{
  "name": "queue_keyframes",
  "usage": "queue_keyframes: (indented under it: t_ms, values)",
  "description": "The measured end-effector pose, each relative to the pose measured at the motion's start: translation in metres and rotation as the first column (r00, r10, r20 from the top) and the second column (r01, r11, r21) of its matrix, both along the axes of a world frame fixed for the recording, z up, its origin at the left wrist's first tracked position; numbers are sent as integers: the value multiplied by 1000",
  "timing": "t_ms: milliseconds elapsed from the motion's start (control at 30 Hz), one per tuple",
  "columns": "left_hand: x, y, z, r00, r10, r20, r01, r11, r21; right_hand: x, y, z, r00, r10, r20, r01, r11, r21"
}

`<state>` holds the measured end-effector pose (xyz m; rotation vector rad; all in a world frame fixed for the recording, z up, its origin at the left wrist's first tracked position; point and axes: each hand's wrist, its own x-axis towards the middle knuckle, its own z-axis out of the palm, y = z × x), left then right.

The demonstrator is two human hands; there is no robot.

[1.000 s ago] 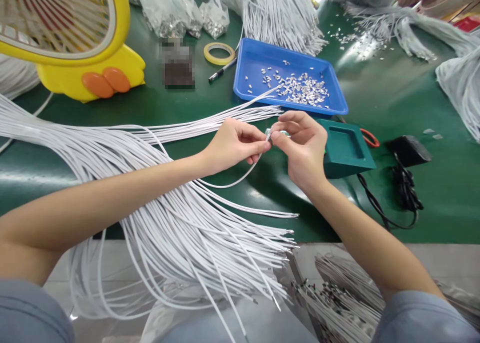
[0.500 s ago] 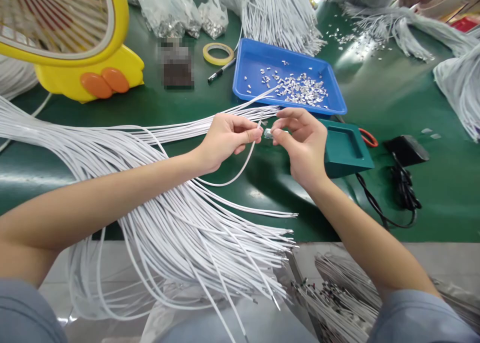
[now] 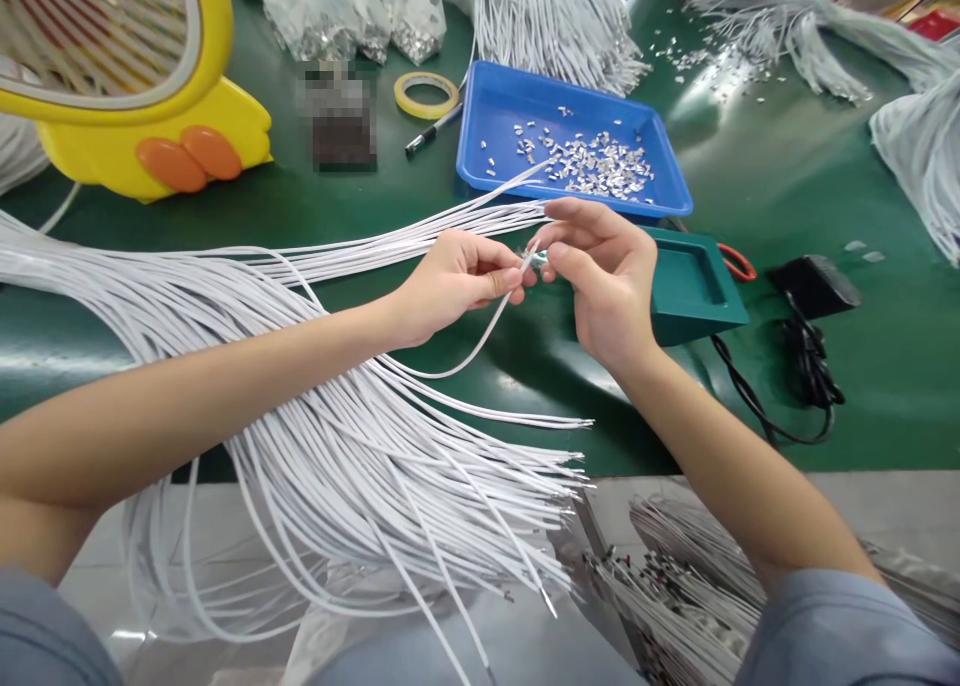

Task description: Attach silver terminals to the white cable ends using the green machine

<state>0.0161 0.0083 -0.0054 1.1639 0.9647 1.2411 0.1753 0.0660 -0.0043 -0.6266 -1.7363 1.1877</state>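
My left hand (image 3: 457,286) pinches the end of one white cord (image 3: 480,338) that loops down toward the green table. My right hand (image 3: 604,276) pinches a small silver metal clip (image 3: 534,259) right at that cord's tip, and the fingertips of both hands meet there. A big bundle of white cords (image 3: 322,436) fans out under my left forearm. Behind my hands lies a blue tray (image 3: 487,116) that holds several loose metal clips (image 3: 600,161).
A teal box (image 3: 694,286) sits right of my right hand, with a black adapter and cable (image 3: 810,296) beyond. A yellow duck-shaped fan (image 3: 127,76), tape roll (image 3: 426,93), pen (image 3: 433,131) and bags of clips (image 3: 330,16) stand at the back. Finished cords (image 3: 697,586) lie near my lap.
My hands, slightly apart half a second ago, have come together again so the cord tip meets the clip. The view has shifted a little downward.
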Motion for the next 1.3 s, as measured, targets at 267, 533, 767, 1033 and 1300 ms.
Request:
queue_keyframes:
  t_ms: [267, 533, 767, 1033, 1300]
  values:
    - [2, -1, 1, 1000, -6, -20, 7, 999, 44, -2, -5, 2, 998, 32, -49, -35, 997, -69]
    - [4, -2, 2, 999, 0, -48, 4, 997, 73, -1, -6, -1, 989, 141, -49, -150, 934, -325]
    - [3, -2, 2, 998, -55, -7, 55, 996, 76, 1, -9, 1, 995, 97, 31, -89, 975, -201]
    - [3, -1, 2, 999, -33, 22, 33, 999, 16, -3, -12, 5, 1000, 2, -11, -3, 995, -98]
    - [3, -2, 3, 1000, -9, -18, 10, 1000, 17, -3, -11, 1, 1000, -2, -21, 2, 1000, -24]
